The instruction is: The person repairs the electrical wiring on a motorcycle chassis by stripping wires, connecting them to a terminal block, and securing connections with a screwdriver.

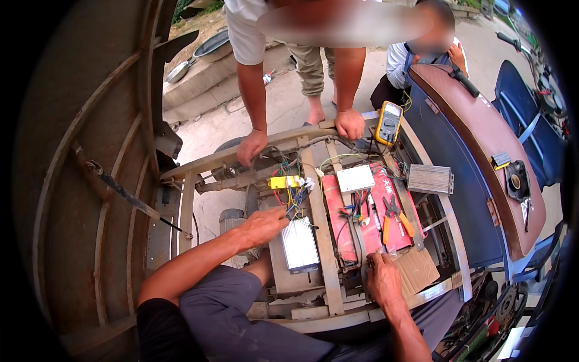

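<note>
My left hand (264, 228) is closed at the near end of a bundle of coloured wires (295, 204), just above a silver finned controller box (299, 244). Its fingertips seem to pinch the wires. My right hand (384, 279) has its fingers curled down at the near edge of the red batteries (336, 226); whatever they grip is hidden. Orange-handled pliers (395, 220) lie on the batteries, beyond that hand. A white box (355, 178) with wires sits further back. Near the left bundle is a yellow connector block (284, 182).
A metal vehicle frame (325, 241) surrounds the parts. On its far right corner rests a yellow multimeter (389, 123); a second finned box (430, 179) lies nearby. Cardboard (416, 269) is by my right hand. Another person's hands (252, 148) lean on the far rail. A brown seat (476, 133) stands right.
</note>
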